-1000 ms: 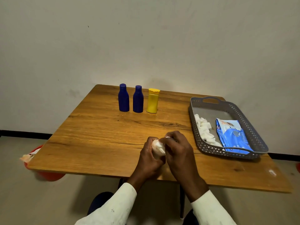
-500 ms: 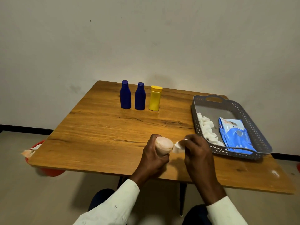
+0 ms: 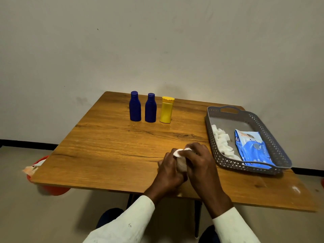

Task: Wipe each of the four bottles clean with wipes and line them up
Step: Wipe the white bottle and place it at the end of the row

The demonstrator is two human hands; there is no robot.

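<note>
Two dark blue bottles (image 3: pixel 135 106) (image 3: pixel 150 108) and a yellow bottle (image 3: pixel 166 110) stand upright in a row at the far side of the wooden table (image 3: pixel 108 148). Near the front edge my left hand (image 3: pixel 169 170) grips a small pale cream bottle (image 3: pixel 181 166), mostly hidden between both hands. My right hand (image 3: pixel 199 161) holds a white wipe (image 3: pixel 178 152) pressed over the top of that bottle.
A grey perforated tray (image 3: pixel 278 155) sits at the table's right, holding crumpled white wipes (image 3: pixel 221 143) and a blue wipes packet (image 3: pixel 252 149). A red bin (image 3: pixel 52 190) with used wipes stands on the floor under the table's left corner.
Half a second ago my right hand was apart from the bottle with the wipe. It has come back onto the bottle and covers its top with the wipe.
</note>
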